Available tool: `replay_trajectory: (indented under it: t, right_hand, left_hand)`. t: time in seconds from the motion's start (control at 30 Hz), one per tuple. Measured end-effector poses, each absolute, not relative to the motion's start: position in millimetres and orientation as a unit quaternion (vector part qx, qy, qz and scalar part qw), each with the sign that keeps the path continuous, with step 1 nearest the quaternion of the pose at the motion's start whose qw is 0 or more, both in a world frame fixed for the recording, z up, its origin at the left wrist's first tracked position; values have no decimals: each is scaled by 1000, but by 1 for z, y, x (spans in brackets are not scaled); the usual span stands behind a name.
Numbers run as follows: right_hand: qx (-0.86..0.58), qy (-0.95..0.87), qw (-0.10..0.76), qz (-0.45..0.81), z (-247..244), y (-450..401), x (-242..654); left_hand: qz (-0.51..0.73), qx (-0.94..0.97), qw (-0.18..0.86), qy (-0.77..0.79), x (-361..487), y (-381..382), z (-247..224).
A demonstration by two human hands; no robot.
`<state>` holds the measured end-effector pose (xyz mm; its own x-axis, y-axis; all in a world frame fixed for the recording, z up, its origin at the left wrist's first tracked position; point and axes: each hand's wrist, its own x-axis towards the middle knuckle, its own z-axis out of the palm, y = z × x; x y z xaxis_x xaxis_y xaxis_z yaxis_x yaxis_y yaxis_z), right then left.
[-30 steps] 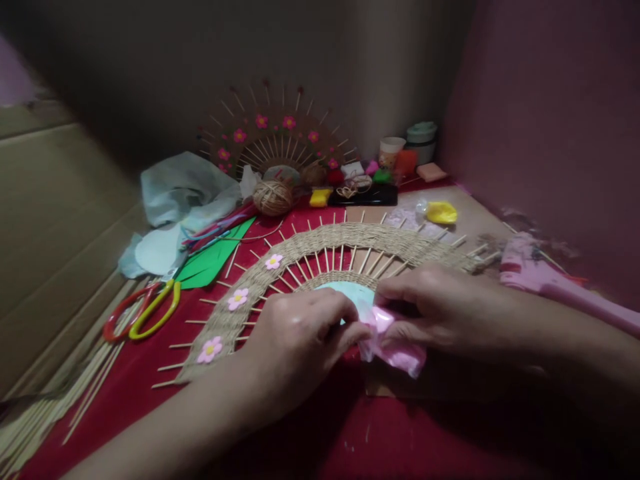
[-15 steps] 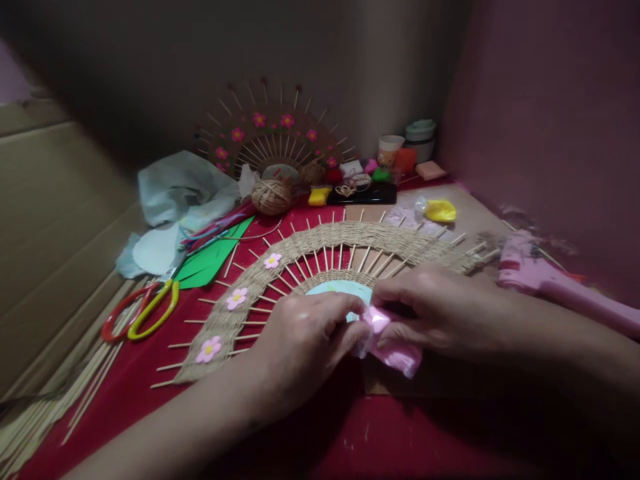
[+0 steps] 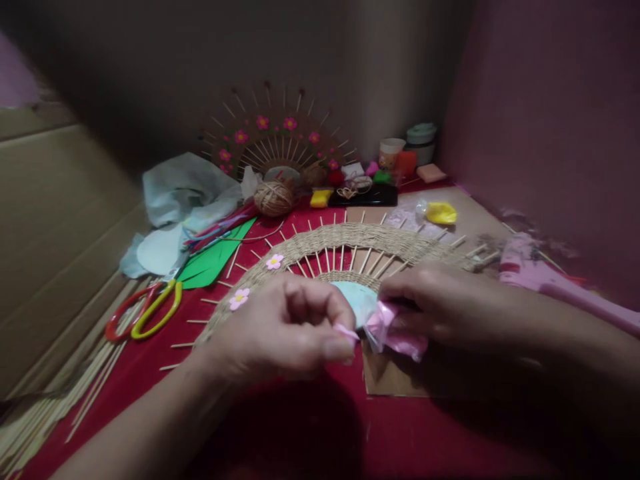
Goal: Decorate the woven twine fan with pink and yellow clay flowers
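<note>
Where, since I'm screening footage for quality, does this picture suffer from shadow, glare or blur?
Head view throughout: the rear fan is dim and soft; deep shadow darkens the red cloth below the left hand; faint glare marks the pink packet; the pink tool at right looks smeared around its left end.

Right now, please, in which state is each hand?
Left hand: closed, pinching a small pink piece.
Right hand: closed, holding a crumpled pink packet.

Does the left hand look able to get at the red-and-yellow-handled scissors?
Probably yes: nothing covers the scissors' handles, though the left hand is pinching a small pink piece.
</note>
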<state>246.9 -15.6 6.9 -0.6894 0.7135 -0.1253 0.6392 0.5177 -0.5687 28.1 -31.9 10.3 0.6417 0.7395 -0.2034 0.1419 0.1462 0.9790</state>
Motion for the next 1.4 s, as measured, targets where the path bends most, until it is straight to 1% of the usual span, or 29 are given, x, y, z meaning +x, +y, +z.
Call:
replay_trajectory:
  t: [0.07, 0.2, 0.37, 0.43, 0.63, 0.93, 1.2, 1.4]
  right_hand:
    - [-386, -869, 52, 304, 10, -15, 248]
    - [-345, -873, 51, 342, 15, -17, 249]
    - [-343, -870, 49, 351, 14, -18, 250]
    - [-348, -868, 47, 350, 13, -18, 250]
    - [-364, -866, 37, 340, 13, -17, 249]
    - [-358, -867, 37, 345, 13, -17, 247]
    - [-366, -867, 33, 336, 12, -17, 248]
    - [-362, -871, 34, 332, 11, -16, 247]
  left_hand:
    - [278, 543, 714, 344, 22, -27, 13]
    - [307, 526, 704, 366, 21, -18, 8]
    - [334, 534, 695, 348, 25, -14, 4]
    - [334, 530, 697, 350, 26, -14, 5]
    - [344, 464, 744, 334, 28, -14, 5]
    - [389, 467, 733, 304, 28, -9, 1]
    - [384, 450, 749, 299, 25, -10, -1]
    - [407, 449, 740, 291, 25, -7, 0]
